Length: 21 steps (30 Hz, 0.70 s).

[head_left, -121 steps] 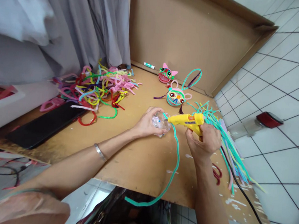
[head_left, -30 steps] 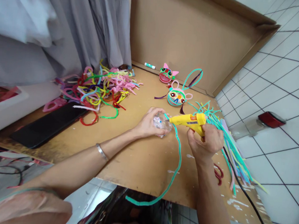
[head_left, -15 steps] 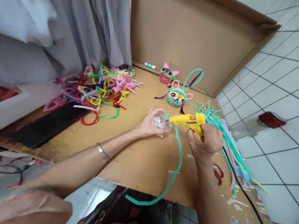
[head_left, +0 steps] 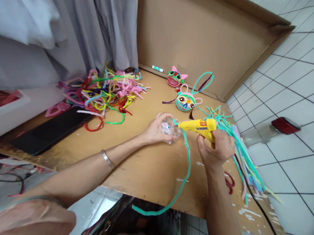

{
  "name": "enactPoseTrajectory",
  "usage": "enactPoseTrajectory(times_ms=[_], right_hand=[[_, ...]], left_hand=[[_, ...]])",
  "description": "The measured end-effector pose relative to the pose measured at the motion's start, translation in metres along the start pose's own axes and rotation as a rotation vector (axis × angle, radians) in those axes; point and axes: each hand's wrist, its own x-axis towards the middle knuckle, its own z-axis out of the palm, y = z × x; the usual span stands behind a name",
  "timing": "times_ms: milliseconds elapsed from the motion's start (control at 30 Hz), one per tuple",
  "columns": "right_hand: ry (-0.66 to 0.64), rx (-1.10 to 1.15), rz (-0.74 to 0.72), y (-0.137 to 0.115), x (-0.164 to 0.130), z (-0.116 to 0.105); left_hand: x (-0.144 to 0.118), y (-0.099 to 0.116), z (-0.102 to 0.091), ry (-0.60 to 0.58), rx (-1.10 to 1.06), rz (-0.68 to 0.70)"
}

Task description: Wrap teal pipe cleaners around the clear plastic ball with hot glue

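Observation:
My left hand (head_left: 156,129) is wrapped round a clear plastic ball (head_left: 171,131) with shiny bits showing inside. A long teal pipe cleaner (head_left: 188,162) runs from the ball's top and curves down past the table's front edge. In my right hand (head_left: 218,147) is a yellow glue gun (head_left: 198,125), gripped by its handle. The gun's nozzle points left and sits at the ball, close to the pipe cleaner; whether it touches is too small to tell. A black cord trails from the gun toward the lower right.
Two decorated animal-face balls, one pink-eared (head_left: 175,77) and one teal-rimmed (head_left: 185,101), stand at the back beside a glue stick (head_left: 157,69). Tangled pipe cleaners (head_left: 116,87) and a black phone (head_left: 51,129) lie left. Straight pipe cleaners (head_left: 246,163) and red-handled scissors (head_left: 230,182) lie right.
My right hand and the glue gun have shifted very slightly to the right. My left hand, the ball and the teal pipe cleaner look unmoved.

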Motion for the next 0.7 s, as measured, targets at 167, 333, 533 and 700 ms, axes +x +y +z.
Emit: enactPoseTrajectory(times_ms=[167,333,533,700], right_hand=[[0.029,0.011,0.001,-0.001,0.0023,0.0001],[0.035,0.03,-0.025,-0.0012,0.0038,0.0001],[0.009,-0.002,0.003,0.0011,-0.0016,0.0008],[-0.008,-0.023,0.015,0.0011,-0.003,0.0014]], left_hand=[[0.0003,0.0005,-0.0004,-0.002,0.012,0.002],[0.0003,-0.0008,-0.0001,0.0,0.019,-0.003],[0.0004,-0.0006,0.0,-0.002,0.011,0.004],[0.0002,0.0016,-0.0012,-0.003,0.018,0.004]])
